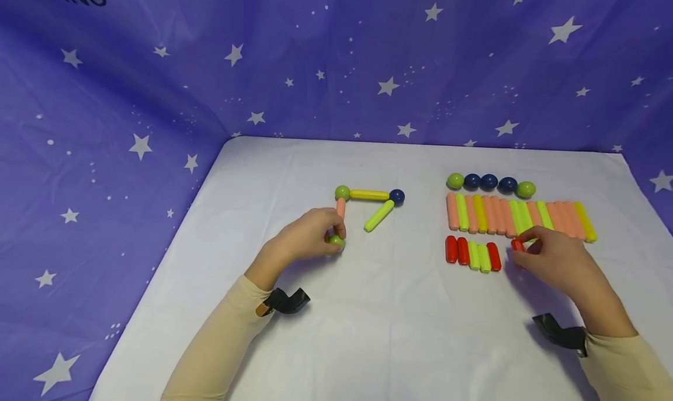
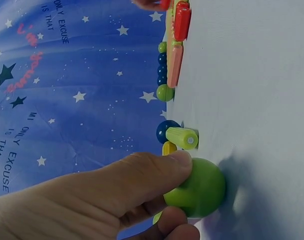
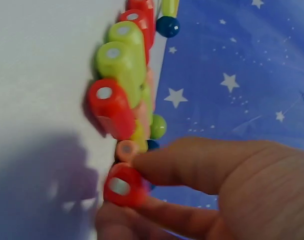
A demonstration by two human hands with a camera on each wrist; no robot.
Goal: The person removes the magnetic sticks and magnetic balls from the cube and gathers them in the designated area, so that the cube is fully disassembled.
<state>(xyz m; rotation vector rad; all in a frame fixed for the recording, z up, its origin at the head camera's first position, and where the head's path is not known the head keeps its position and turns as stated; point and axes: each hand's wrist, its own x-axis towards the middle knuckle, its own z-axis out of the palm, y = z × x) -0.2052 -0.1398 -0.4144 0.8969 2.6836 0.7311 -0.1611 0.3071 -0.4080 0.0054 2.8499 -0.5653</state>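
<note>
My left hand [image 1: 307, 234] pinches a green ball [image 2: 205, 189] between thumb and fingers, at the near end of a pink stick [image 1: 341, 206]. From that stick's far end, a second green ball [image 1: 342, 192], a yellow stick [image 1: 370, 195] and a dark blue ball [image 1: 396, 197] run rightward. A lime stick [image 1: 379, 215] slants back toward me from the blue ball, its near end showing a metal tip. Over on the right, my right hand [image 1: 562, 263] pinches a short red stick [image 3: 124, 186] with a metal end. It is beside the row of short sticks [image 1: 474, 255].
Behind the short red and lime sticks lies a long row of pink, lime and yellow sticks [image 1: 491, 214]. Several green and dark blue balls [image 1: 489, 182] line up behind those. A white cloth [image 1: 368, 331] covers the table; a purple starry curtain [image 1: 336, 56] hangs behind and at the left.
</note>
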